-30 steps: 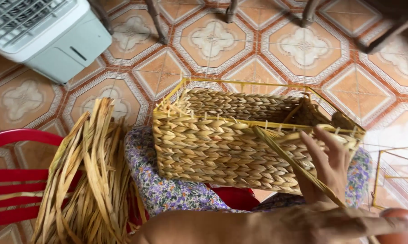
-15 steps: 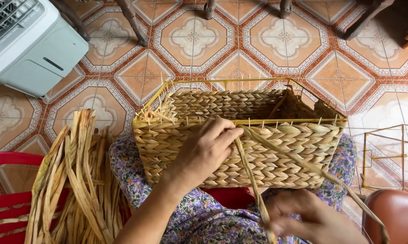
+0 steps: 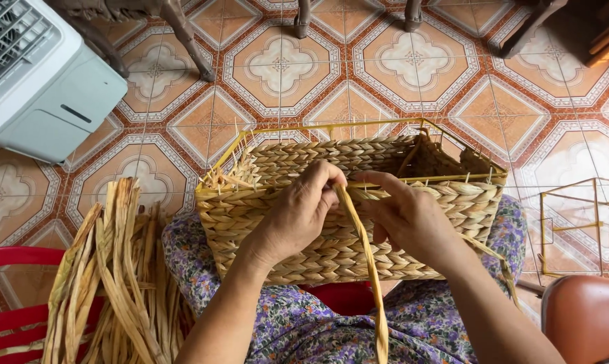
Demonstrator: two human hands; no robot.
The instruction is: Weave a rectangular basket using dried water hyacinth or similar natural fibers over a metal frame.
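Note:
A half-woven straw basket (image 3: pixel 304 243) on a yellow wire frame rests on my lap, which is covered in floral cloth. My left hand (image 3: pixel 298 212) is at the near rim, its fingers pinched on a long flat dried strand (image 3: pixel 366 263) that hangs down toward me. My right hand (image 3: pixel 409 216) is beside it on the rim, fingers curled on the weave and the same strand's top end. Both hands nearly touch at the rim's middle.
A bundle of dried strands (image 3: pixel 109 276) lies on a red chair (image 3: pixel 8 317) at my left. A white fan unit (image 3: pixel 41 81) stands at upper left. Chair legs (image 3: pixel 183 34) cross the tiled floor. A bare yellow wire frame (image 3: pixel 574 226) and a brown seat (image 3: pixel 584 317) are at right.
My right hand rose from my lap to the basket's near rim. My left hand stayed on the rim, and both now meet on the strand at the rim's middle.

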